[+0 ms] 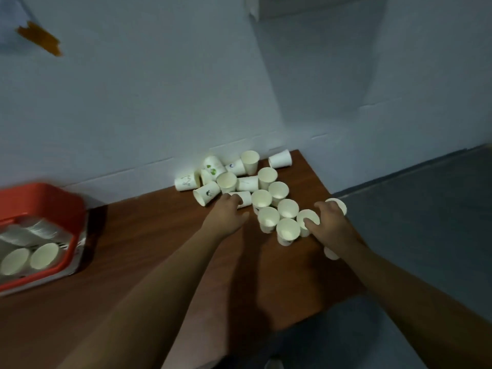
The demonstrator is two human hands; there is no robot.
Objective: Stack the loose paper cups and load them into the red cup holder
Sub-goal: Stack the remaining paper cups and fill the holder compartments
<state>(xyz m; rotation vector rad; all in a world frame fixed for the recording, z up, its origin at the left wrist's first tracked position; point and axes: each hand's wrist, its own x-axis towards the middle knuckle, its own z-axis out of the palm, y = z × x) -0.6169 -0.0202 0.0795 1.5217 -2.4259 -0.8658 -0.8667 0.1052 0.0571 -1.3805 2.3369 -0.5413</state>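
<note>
Gathering step: the left hand (pixel 229 213) touches a tipped cup (pixel 244 198) just ahead of it, grip impossible to tell, while the right hand (pixel 328 225) spreads apart over upright cups (pixel 287 209) on the desk (pixel 159 249). The part-filled red cup holder (pixel 45 193) sits far left of both hands. The next move likely calls for righting and nesting cups

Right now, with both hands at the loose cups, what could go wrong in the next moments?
1. The right hand works close to the right edge of the table; the cup under its wrist could be knocked off.
2. The left hand reaches a lying cup; the tipped cups behind it may roll if nudged.
3. The red cup holder sits far to the left, so a carried stack might slip apart.
</note>
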